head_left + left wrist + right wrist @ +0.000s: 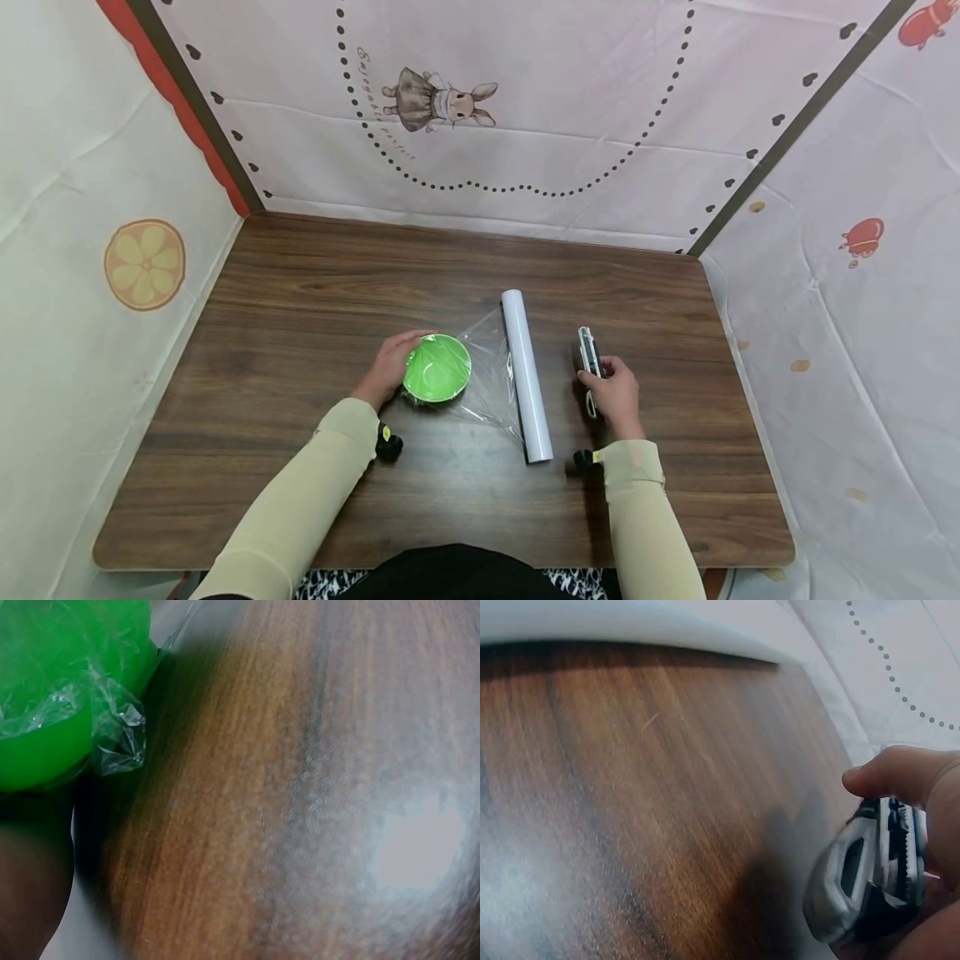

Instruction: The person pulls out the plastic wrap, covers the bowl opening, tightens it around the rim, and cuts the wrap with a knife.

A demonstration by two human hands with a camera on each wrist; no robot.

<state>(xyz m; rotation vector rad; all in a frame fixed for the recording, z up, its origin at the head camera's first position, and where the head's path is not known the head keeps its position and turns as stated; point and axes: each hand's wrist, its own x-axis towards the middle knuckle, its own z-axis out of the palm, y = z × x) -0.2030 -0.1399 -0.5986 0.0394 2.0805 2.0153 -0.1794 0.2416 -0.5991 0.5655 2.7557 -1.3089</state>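
A bright green bowl stands on the table, wrapped over in clear cling film that stretches right to a white roll. My left hand grips the bowl's left side, its fingers reaching round the far rim. Up close in the left wrist view, a crumpled bit of film hangs off the bowl's wall. To the right of the roll, my right hand holds a grey and black utility knife between thumb and fingers. Its ridged slide track faces the camera in the right wrist view; no bare blade shows.
The brown wooden table is enclosed by printed white cloth at the back and both sides. The roll lies lengthwise between the two hands. My body is at the near edge.
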